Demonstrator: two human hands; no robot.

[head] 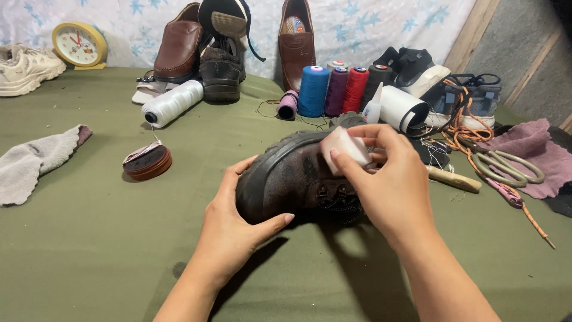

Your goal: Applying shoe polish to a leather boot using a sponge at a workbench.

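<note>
A dark brown boot (286, 173) lies on its side on the green cloth-covered table (89, 238), toe pointing left. My left hand (235, 214) cups the toe end, thumb under and fingers over it. My right hand (387, 179) holds a small white block (344, 146), like a sponge or eraser, pressed against the boot's upper near the laces.
Thread cones (333, 89) stand behind the boot, a white spool (173, 102) and a brown round tin (148, 161) to the left. Other shoes (202, 53) line the back. Scissors (506, 167), orange cord and a purple rag (530, 149) lie right; a grey rag (36, 158) lies left.
</note>
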